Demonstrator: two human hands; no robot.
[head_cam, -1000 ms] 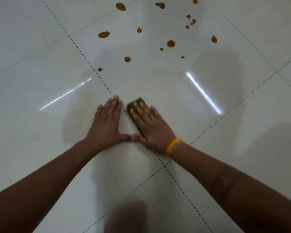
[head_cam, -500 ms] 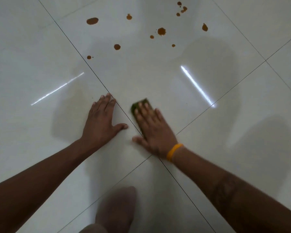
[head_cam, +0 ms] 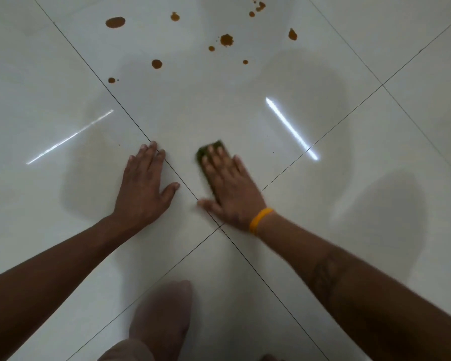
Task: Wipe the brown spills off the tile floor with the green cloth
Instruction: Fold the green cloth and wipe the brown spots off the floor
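My right hand (head_cam: 231,187), with an orange band at the wrist, lies flat with straight fingers on the green cloth (head_cam: 211,149) and presses it to the white tile floor (head_cam: 323,230). Only the cloth's far end shows past the fingertips. My left hand (head_cam: 143,183) rests flat on the floor just left of it, fingers straight, thumb spread. Several brown spills (head_cam: 226,39) dot the tile farther ahead, the nearest ones (head_cam: 156,64) well beyond both hands.
Dark grout lines cross just under my right wrist (head_cam: 220,226). My foot (head_cam: 164,321) shows at the bottom centre. Two bright light streaks (head_cam: 290,127) reflect off the glossy tiles.
My hands have drawn apart: the right hand slid the cloth to the right, away from the left thumb. The view has shifted, and my foot has come into sight.
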